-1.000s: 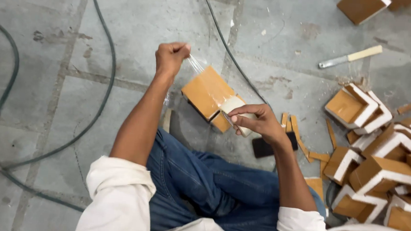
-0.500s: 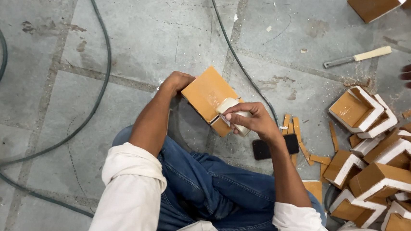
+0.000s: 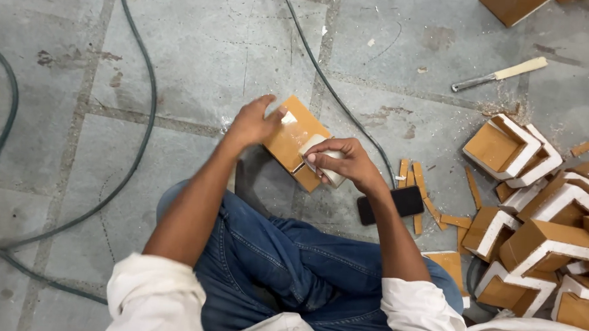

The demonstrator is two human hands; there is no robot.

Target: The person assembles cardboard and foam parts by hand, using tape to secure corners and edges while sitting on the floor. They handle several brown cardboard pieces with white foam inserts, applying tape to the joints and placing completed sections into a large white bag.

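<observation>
A person sitting on a grey stone floor (image 3: 199, 48) works on an orange-brown board piece (image 3: 295, 139) held above the knees. The left hand (image 3: 252, 122) is closed on the piece's upper left edge, fingers wrapped over it. The right hand (image 3: 343, 163) grips a small pale block (image 3: 326, 162) pressed against the piece's lower right edge. A black phone (image 3: 391, 205) lies just beside the right forearm, near loose strips (image 3: 417, 188). A heap of white-edged corner pieces (image 3: 553, 225) sits to the right, a chisel (image 3: 500, 74) beyond.
</observation>
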